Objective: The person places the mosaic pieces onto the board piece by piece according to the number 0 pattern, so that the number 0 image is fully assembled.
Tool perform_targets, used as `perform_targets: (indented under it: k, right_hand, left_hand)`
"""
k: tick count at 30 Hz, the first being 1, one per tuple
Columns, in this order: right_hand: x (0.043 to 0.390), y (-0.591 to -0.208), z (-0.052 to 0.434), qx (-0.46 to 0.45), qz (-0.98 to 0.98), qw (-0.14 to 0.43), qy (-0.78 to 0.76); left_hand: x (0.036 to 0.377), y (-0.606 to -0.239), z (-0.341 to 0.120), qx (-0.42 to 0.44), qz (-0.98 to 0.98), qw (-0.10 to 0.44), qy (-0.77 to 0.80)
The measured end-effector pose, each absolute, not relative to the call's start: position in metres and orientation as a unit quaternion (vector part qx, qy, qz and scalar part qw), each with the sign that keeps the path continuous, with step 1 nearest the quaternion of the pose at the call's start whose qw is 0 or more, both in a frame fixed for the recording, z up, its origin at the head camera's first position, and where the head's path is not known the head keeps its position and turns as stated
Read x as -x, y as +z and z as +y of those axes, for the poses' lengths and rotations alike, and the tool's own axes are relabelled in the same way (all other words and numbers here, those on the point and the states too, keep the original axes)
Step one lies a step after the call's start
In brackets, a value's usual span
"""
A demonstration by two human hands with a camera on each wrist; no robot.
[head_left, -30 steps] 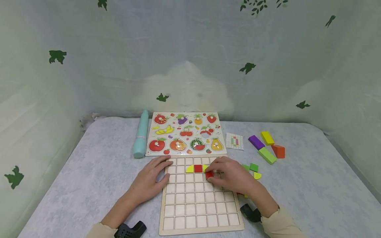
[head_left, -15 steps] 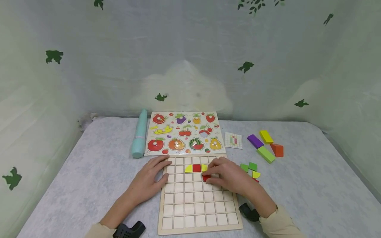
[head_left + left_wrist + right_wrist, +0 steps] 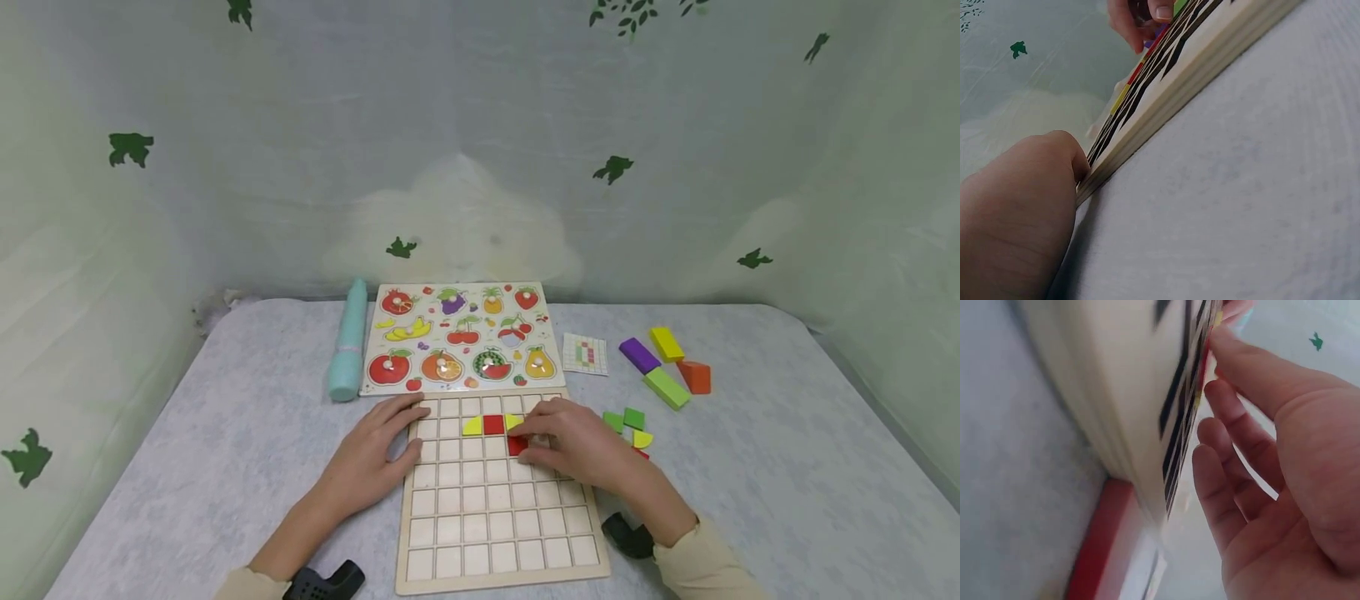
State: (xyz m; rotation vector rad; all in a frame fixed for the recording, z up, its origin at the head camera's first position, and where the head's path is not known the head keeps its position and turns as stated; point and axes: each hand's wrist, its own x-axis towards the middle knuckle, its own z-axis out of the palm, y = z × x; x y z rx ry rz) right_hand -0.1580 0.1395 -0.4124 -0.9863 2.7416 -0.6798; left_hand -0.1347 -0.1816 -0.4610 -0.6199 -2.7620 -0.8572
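Observation:
A wooden grid board [image 3: 495, 533] lies on the grey table. Its second row holds a yellow tile [image 3: 472, 427], a red tile [image 3: 492, 424] and another yellow tile [image 3: 513, 421]. My right hand [image 3: 528, 442] pinches a second red tile [image 3: 517, 447] between thumb and forefinger, low on the cell just below that row. In the right wrist view the right hand [image 3: 1260, 444] reaches over the board's edge [image 3: 1122, 394]. My left hand [image 3: 405, 429] rests flat on the board's left edge, fingers straight. The left wrist view shows the left hand [image 3: 1016, 206] against the board's side [image 3: 1166, 106].
Behind the grid lies a fruit puzzle board [image 3: 457, 337], with a teal cylinder [image 3: 347, 342] to its left and a small pattern card [image 3: 584, 353] to its right. Purple [image 3: 639, 355], yellow [image 3: 666, 343], green [image 3: 666, 387] and orange [image 3: 695, 377] blocks sit at the right. Loose green tiles [image 3: 624, 419] lie beside the board.
My right hand has shifted the red tile slightly left and down onto the board. The left hand has stayed on the board's left edge.

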Motion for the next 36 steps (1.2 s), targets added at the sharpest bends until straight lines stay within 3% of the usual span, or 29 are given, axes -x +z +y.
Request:
perform_targets:
  k: [10,18,24,36]
  right_hand:
    - [0.158,-0.406,0.181,0.276,0.927,0.074,-0.243]
    - [0.149,-0.409,0.210,0.242,0.937,0.115,-0.226]
    - [0.143,-0.410,0.222,0.249,0.929,0.144,-0.231]
    - [0.141,-0.407,0.226,0.290,0.924,0.133,-0.208]
  left_hand:
    - [0.137,-0.463,-0.181,0.208,-0.931,0.090,-0.287]
    - [0.136,-0.463,-0.182,0.204,-0.933,0.089,-0.283]
    - [0.136,-0.462,-0.181,0.205,-0.932,0.092,-0.283]
    - [0.135,-0.461,-0.181,0.207,-0.931,0.093,-0.287]
